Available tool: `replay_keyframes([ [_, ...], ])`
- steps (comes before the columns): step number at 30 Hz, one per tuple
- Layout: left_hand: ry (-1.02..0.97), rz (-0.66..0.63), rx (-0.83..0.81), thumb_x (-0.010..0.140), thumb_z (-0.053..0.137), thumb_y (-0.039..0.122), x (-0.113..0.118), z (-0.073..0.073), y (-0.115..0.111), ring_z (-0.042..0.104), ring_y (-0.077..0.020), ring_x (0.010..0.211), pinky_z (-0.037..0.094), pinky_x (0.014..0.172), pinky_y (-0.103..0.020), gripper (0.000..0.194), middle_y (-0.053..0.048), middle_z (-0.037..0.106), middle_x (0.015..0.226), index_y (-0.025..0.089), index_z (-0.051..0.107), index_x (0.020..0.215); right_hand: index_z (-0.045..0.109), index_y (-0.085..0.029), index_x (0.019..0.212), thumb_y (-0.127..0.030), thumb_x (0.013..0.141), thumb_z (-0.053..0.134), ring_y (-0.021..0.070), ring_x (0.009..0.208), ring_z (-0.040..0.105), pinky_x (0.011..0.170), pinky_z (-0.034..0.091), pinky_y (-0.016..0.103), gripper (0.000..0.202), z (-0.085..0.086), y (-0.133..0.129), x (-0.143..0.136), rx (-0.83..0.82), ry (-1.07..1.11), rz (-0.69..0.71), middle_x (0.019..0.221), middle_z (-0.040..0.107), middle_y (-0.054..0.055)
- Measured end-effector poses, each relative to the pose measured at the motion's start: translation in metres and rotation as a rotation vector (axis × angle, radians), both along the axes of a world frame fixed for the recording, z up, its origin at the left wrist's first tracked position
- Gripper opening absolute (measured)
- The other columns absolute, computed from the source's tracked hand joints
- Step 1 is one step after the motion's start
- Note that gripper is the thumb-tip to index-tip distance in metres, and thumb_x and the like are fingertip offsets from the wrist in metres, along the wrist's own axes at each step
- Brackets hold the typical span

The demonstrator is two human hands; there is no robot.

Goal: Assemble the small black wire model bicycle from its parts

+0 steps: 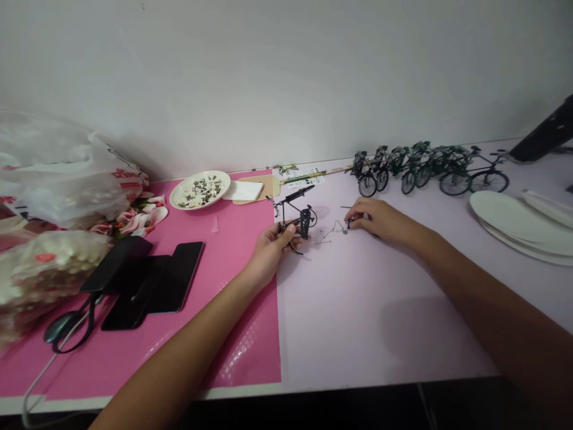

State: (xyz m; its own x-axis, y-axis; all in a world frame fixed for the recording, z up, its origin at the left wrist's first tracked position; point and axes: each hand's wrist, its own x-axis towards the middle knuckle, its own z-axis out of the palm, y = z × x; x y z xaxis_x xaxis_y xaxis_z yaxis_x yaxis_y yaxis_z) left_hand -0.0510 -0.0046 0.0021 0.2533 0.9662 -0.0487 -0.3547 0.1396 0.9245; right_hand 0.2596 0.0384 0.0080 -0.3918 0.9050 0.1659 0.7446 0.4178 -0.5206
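The left hand (pixel 273 242) pinches a light, spindly, easily bent miniature bicycle frame (pixel 296 215) by its lower tubes, safest there, while the right hand (pixel 373 218) just beside it closes its fingertips on a tiny loose part (pixel 348 223).

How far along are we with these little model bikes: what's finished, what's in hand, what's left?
Done: a row of assembled dark green miniature bicycles stands by the wall. In hand: the left hand holds a partly built black wire bicycle frame, with no wheels visible on it; the right hand pinches a small dark part from the loose thin metal pieces on the pale table. Left: this frame's remaining parts, likely from the white dish of small pieces.
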Motion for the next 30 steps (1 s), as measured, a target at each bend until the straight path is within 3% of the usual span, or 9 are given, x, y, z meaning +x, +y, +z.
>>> replay_keyframes([
  [5, 0.005, 0.004, -0.001, 0.079, 0.09, 0.044, -0.001, -0.002, 0.002, 0.074, -0.0196, 0.086, 0.054, 0.083, -0.032, 0.046, -0.011, 0.08, 0.1, 0.013, 0.077, 0.109, 0.081, -0.025, 0.102, -0.039, 0.094, 0.06, 0.0284, 0.093, 0.067, 0.082, 0.051, 0.041, 0.027, 0.016, 0.0, 0.011, 0.138, 0.018, -0.097, 0.108, 0.074, 0.011],
  [11, 0.028, 0.002, -0.029, 0.078, 0.091, 0.045, -0.002, -0.004, 0.002, 0.074, -0.0185, 0.085, 0.056, 0.087, -0.033, 0.046, -0.011, 0.08, 0.099, 0.012, 0.077, 0.107, 0.083, -0.026, 0.103, -0.039, 0.091, 0.063, 0.0296, 0.093, 0.07, 0.081, 0.053, 0.042, 0.027, 0.022, 0.0, 0.029, 0.082, -0.036, -0.205, 0.105, 0.079, 0.009],
  [17, 0.038, 0.005, -0.026, 0.078, 0.091, 0.044, -0.002, -0.005, 0.002, 0.074, -0.0204, 0.092, 0.056, 0.092, -0.035, 0.046, -0.01, 0.079, 0.104, 0.014, 0.078, 0.11, 0.084, -0.027, 0.098, -0.045, 0.095, 0.059, 0.0299, 0.099, 0.068, 0.089, 0.053, 0.044, 0.031, 0.01, 0.005, 0.024, 0.028, -0.08, -0.102, 0.105, 0.08, 0.008],
  [22, 0.052, 0.003, -0.006, 0.076, 0.092, 0.045, -0.002, -0.005, 0.001, 0.073, -0.0211, 0.098, 0.055, 0.096, -0.036, 0.046, -0.01, 0.079, 0.108, 0.016, 0.079, 0.11, 0.083, -0.025, 0.095, -0.046, 0.093, 0.061, 0.0326, 0.11, 0.063, 0.096, 0.049, 0.046, 0.03, 0.01, 0.007, 0.02, 0.078, -0.11, -0.061, 0.109, 0.077, 0.01],
  [26, 0.076, 0.02, -0.001, 0.076, 0.091, 0.046, -0.002, -0.006, 0.0, 0.074, -0.0213, 0.097, 0.055, 0.098, -0.037, 0.047, -0.01, 0.079, 0.109, 0.017, 0.079, 0.111, 0.081, -0.026, 0.089, -0.045, 0.084, 0.071, 0.0279, 0.094, 0.065, 0.081, 0.049, 0.04, 0.022, 0.016, 0.004, 0.024, -0.01, -0.131, -0.116, 0.098, 0.073, 0.007],
  [30, 0.1, 0.03, 0.017, 0.077, 0.09, 0.05, -0.001, -0.007, 0.0, 0.075, -0.0223, 0.096, 0.056, 0.098, -0.038, 0.049, -0.011, 0.08, 0.107, 0.015, 0.079, 0.11, 0.079, -0.026, 0.09, -0.05, 0.074, 0.08, 0.0215, 0.073, 0.059, 0.065, 0.042, 0.034, 0.028, 0.024, -0.002, 0.023, -0.145, -0.156, -0.147, 0.078, 0.066, 0.003],
])
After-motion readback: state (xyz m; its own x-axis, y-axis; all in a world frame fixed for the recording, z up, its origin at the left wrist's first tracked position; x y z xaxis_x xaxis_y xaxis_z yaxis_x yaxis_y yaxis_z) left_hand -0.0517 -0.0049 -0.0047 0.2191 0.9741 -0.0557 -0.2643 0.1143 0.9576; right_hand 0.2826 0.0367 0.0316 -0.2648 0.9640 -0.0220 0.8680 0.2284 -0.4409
